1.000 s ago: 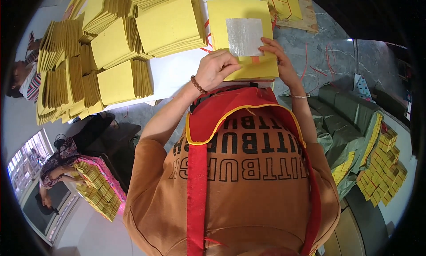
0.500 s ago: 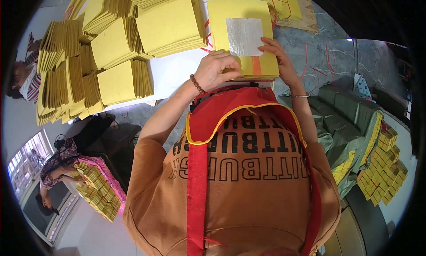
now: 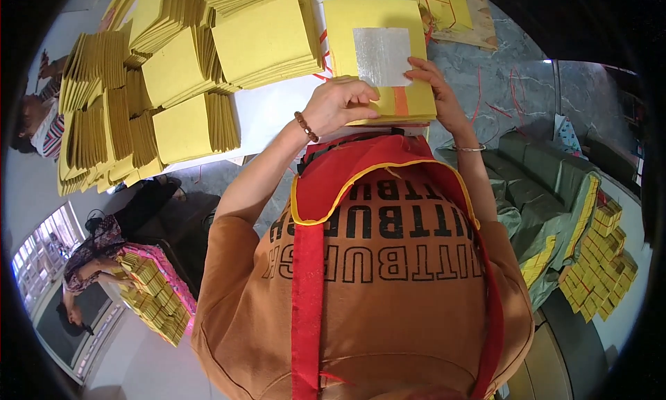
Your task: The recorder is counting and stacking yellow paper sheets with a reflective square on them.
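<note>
In front of me at the table's near edge lies a stack of yellow paper sheets (image 3: 378, 15). On its top sheet are a silver foil square (image 3: 383, 56) and an orange strip (image 3: 401, 101). My left hand (image 3: 340, 107) rests at the stack's near left corner, thumb and index finger parted with no sheet visible between them. A brown bead bracelet circles that wrist. Along the stack's right edge lies my right hand (image 3: 444, 95), its fingers spread and the tips touching the sheet beside the foil.
Folded yellow paper bundles (image 3: 267, 39) crowd the white table (image 3: 267, 115) to the left. A tied yellow packet (image 3: 444, 4) lies at far right. Green-covered stacks (image 3: 534, 185) stand on the right. Another person (image 3: 94, 254) works by a yellow pile (image 3: 156, 299) at lower left.
My left thumb and index finger have moved apart from a closer pinch, and that hand has shifted slightly. My right hand stays almost still at the edge.
</note>
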The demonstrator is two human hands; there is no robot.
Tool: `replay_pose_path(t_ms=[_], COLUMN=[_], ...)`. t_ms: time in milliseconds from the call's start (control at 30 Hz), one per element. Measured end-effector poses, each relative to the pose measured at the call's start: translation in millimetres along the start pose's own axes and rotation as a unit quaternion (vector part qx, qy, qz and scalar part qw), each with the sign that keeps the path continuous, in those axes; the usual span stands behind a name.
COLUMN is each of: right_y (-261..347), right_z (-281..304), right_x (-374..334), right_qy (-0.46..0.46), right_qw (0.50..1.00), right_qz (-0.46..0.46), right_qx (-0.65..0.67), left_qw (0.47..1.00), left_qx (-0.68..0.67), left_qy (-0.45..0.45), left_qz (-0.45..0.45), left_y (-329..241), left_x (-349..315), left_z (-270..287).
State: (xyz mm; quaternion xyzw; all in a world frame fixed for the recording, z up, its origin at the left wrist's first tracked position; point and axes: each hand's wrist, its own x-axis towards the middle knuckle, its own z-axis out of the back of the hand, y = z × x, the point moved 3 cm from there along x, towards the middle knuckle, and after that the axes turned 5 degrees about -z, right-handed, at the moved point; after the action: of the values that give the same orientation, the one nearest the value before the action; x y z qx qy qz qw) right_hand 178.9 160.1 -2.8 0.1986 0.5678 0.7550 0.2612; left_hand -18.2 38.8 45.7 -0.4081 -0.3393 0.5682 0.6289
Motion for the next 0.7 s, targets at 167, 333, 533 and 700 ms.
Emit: replay_pose_path(t_ms=[167, 333, 533, 700], right_y=[0.8, 3.5, 4.7, 0.7], right_z=[-0.6, 0.3, -0.3, -1.1], right_x=[0.0, 0.9, 0.3, 1.0], right_qy=[-0.001, 0.005, -0.001, -0.011], right_qw=[1.000, 1.000, 1.000, 1.000], right_qz=[-0.001, 0.013, -0.004, -0.002], right_qx=[0.007, -0.002, 0.006, 0.012], left_qw=[1.000, 0.998, 0.992, 0.980], left_qx=[-0.001, 0.030, 0.073, 0.068], left_qy=[0.004, -0.026, -0.071, -0.148], left_qz=[0.002, -0.050, -0.074, -0.112], left_y=[0.6, -0.3, -3.1, -1.3], left_x=[0.3, -0.2, -2.7, -5.2], left_z=[0.4, -0.4, -3.5, -6.8])
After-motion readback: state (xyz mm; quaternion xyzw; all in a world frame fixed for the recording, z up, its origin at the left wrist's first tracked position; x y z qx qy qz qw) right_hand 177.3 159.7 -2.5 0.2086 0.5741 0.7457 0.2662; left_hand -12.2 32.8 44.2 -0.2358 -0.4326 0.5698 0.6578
